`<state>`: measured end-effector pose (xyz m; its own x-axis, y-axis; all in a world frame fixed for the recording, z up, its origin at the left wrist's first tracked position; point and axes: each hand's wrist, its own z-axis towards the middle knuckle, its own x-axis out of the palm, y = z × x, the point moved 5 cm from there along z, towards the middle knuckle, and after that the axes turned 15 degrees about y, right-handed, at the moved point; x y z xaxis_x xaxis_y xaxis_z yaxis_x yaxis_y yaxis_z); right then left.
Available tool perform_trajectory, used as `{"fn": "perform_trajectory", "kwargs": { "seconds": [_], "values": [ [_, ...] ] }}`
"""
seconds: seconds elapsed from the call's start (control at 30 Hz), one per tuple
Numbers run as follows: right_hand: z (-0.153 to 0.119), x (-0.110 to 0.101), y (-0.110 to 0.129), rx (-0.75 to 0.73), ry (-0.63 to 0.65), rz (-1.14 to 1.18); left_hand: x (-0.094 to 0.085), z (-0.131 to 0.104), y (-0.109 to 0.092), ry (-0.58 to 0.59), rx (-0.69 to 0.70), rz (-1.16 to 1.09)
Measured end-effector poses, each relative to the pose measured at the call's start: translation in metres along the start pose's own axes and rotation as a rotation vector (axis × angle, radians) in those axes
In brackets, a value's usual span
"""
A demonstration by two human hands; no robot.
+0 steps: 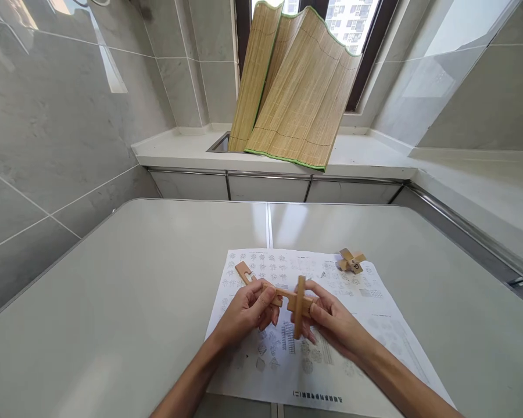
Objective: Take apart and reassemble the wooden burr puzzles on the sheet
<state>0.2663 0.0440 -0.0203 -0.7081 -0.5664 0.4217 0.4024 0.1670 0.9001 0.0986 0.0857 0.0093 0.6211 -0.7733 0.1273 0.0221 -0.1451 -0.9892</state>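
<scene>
Both hands are over a printed sheet [261,377] with small diagrams. My left hand [255,305] pinches the end of a thin wooden piece [283,292]. That piece runs across to a crossed wooden assembly [300,307], whose right end my right hand [331,316] grips between thumb and fingers. One bar of the assembly stands nearly upright across the others. Just beyond my left hand a notched wooden piece [243,270] slants over the sheet; whether it lies there or touches my fingers, I cannot tell.
An assembled wooden cross puzzle [351,261] rests at the sheet's upper right. The sheet lies on a pale table [113,302] with a centre seam. Behind are a white ledge [366,154], a folded bamboo mat [305,93] leaning at the window, and tiled walls on both sides.
</scene>
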Motion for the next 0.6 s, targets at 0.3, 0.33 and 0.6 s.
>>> {"fn": "perform_trajectory", "kwargs": {
  "seconds": [0.3,0.33,0.6],
  "values": [
    [-0.0013,-0.0027,-0.0030,-0.011,-0.094,0.018,-0.0002,0.0020,0.0049,0.012,0.001,0.021],
    [-0.0011,-0.0024,-0.0022,-0.014,-0.095,0.021,-0.0002,0.0020,0.0046,0.010,0.003,0.018],
    [-0.0030,-0.0031,0.0044,-0.017,-0.074,-0.042,-0.0035,-0.0004,-0.0002,-0.046,0.020,0.036]
  ]
}}
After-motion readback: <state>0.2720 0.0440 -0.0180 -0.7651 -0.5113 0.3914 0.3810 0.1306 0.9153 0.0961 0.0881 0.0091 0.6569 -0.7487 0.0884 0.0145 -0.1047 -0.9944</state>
